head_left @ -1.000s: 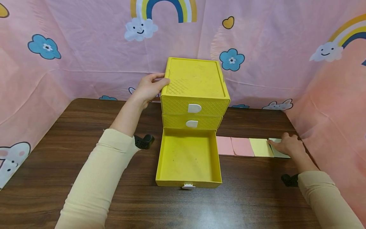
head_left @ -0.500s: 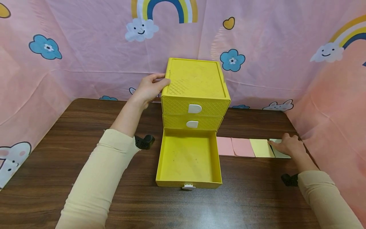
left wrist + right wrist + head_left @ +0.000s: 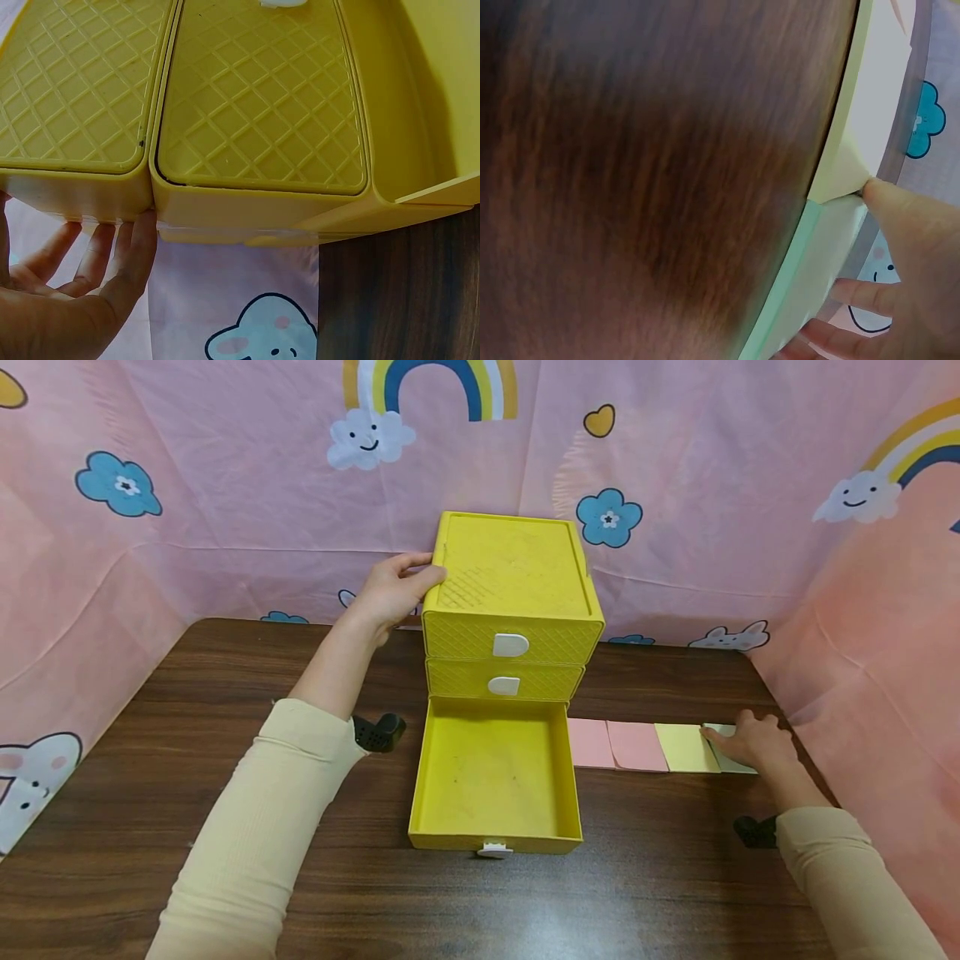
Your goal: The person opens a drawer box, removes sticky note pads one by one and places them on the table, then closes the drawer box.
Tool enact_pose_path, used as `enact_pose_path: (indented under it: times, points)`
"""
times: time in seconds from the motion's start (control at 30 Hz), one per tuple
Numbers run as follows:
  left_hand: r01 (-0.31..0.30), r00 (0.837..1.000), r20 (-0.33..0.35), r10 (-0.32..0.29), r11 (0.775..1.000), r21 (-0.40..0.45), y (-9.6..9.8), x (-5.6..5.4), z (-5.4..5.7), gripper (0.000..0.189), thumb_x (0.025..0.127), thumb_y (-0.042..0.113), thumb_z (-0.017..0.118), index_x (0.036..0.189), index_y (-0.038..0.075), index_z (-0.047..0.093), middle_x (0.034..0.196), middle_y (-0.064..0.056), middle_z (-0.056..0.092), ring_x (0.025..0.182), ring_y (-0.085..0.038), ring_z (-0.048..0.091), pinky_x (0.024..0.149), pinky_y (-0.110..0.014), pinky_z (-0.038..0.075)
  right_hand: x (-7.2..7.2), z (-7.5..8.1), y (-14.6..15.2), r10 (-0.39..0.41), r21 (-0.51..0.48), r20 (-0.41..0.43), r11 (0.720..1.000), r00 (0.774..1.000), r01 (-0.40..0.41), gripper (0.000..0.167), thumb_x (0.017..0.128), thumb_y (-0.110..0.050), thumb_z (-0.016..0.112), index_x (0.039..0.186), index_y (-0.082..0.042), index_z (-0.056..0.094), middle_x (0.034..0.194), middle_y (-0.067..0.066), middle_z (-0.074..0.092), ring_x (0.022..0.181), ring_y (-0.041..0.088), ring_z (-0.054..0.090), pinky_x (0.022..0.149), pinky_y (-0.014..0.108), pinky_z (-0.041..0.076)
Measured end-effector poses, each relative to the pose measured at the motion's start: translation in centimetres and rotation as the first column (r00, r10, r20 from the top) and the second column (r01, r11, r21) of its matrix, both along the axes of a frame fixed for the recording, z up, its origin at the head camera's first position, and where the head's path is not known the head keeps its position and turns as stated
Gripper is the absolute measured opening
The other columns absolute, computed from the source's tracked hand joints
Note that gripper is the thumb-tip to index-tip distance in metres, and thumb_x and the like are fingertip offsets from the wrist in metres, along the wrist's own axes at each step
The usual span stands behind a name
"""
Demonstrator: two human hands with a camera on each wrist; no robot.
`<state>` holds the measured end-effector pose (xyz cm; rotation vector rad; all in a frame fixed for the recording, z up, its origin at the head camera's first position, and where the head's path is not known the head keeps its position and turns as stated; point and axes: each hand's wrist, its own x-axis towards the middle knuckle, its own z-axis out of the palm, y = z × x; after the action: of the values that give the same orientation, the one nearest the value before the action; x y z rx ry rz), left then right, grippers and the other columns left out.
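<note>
A yellow drawer cabinet (image 3: 513, 564) stands at the middle of the table with its bottom drawer (image 3: 495, 768) pulled out and bare inside. My left hand (image 3: 393, 589) rests on the cabinet's upper left side, thumb on the top edge; in the left wrist view its fingers (image 3: 135, 259) touch the side wall. At the far right, my right hand (image 3: 761, 743) grips a pale green sticky note pad (image 3: 810, 270). Its thumb is at the corner beside the yellow pad (image 3: 686, 747), and the other fingers reach over the far side.
Two pink sticky note pads (image 3: 633, 745) continue the row leftward, the end one close to the drawer's right wall. White handles (image 3: 510, 645) mark the two upper drawers, both pushed in. A pink patterned cloth (image 3: 675, 568) hangs behind the brown table (image 3: 637, 877).
My right hand and wrist have shifted slightly left at the green pad. The left hand, cabinet and drawer look the same.
</note>
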<state>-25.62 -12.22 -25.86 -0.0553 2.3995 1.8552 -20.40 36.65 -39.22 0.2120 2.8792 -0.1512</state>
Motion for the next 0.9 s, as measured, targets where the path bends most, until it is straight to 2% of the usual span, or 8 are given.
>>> enact_pose_path:
  times: [0.33,0.53,0.67,0.9]
  points:
    - [0.002,1.0,0.009,-0.003,1.0,0.024,-0.08,0.02,-0.04,0.053,0.091,0.036,0.055,0.14,0.024,0.04,0.132,-0.004,0.048,0.103,-0.019,0.056,0.07,-0.027,0.053,0.14,0.27,-0.15,0.021,-0.006,0.021,1.0,1.0,-0.021,0.088,0.091,-0.056,0.038,0.125,0.024,0.024,0.114,0.052,0.025,0.102,0.069,0.031,0.081,0.066,0.036]
    - [0.0,1.0,0.002,0.0,1.0,0.011,-0.1,0.02,-0.05,0.054,0.09,0.036,0.055,0.14,0.024,0.04,0.132,-0.004,0.048,0.101,-0.017,0.056,0.069,-0.025,0.052,0.32,0.43,-0.4,0.012,-0.016,0.027,1.0,1.0,-0.011,0.087,0.091,-0.055,0.039,0.126,0.024,0.024,0.114,0.052,0.024,0.102,0.069,0.031,0.081,0.066,0.035]
    - [-0.002,1.0,0.004,0.002,1.0,0.009,-0.1,0.01,-0.04,0.053,0.091,0.036,0.055,0.14,0.024,0.04,0.132,-0.004,0.048,0.102,-0.018,0.056,0.072,-0.025,0.051,0.39,0.49,-0.49,0.006,-0.012,0.031,1.0,1.0,-0.006,0.086,0.091,-0.054,0.039,0.126,0.024,0.024,0.113,0.052,0.025,0.102,0.069,0.031,0.08,0.066,0.036]
    - [0.0,1.0,0.001,0.0,1.0,0.001,-0.11,-0.1,-0.05,0.053,0.09,0.037,0.055,0.14,0.024,0.04,0.133,-0.004,0.048,0.108,-0.019,0.054,0.087,-0.032,0.046,0.44,0.42,-0.52,-0.005,-0.007,0.037,1.0,0.999,0.005,0.085,0.091,-0.053,0.04,0.126,0.023,0.024,0.114,0.051,0.024,0.103,0.068,0.031,0.08,0.065,0.037]
